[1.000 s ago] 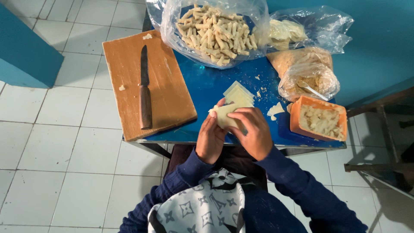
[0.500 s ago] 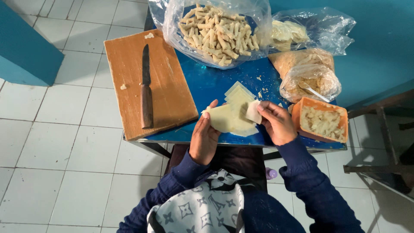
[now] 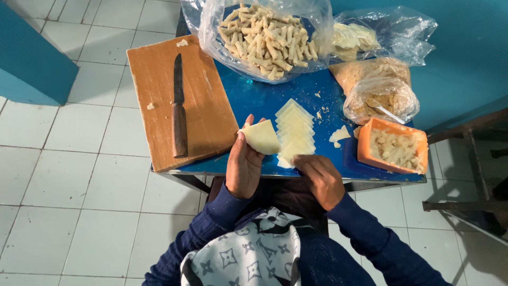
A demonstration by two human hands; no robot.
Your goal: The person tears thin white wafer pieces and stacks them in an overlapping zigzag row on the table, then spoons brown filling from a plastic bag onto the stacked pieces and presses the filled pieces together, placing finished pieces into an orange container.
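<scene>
Left hand (image 3: 244, 168) now lifted one pale square dough wrapper (image 3: 260, 137) in curled fingers, right hand (image 3: 319, 177) empty, half-open, resting on the fanned wrapper stack (image 3: 294, 132); filling probably comes next

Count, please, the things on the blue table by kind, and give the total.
Wooden cutting board: 1
Knife: 1
Clear plastic bags: 3
Orange container: 1
Stack of pale dough sheets: 1
Total: 7
The left hand holds one more dough sheet.
</scene>
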